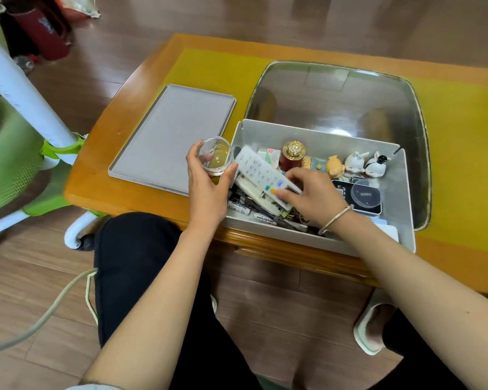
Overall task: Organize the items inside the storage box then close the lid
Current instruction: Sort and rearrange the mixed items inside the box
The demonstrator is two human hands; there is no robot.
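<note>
On the wooden tabletop [141,80], the grey lid [172,136] lies left of the open storage box [316,237]. The left hand [206,187] grips a clear jar [215,156] at the box's left edge; the right hand [313,197] pinches a white remote [262,171] inside.

One view only, from the head, wide-angle, looking forward and steeply down. The table [265,49] fills the upper half of the frame, its near edge crossing the middle. The box [316,237] sits right of centre, close in. Both forearms come up from the bottom edge, so the lens is right above the lap, knees at the bottom. Floor bends away at the top corners, lines bowing towards the edges.
</note>
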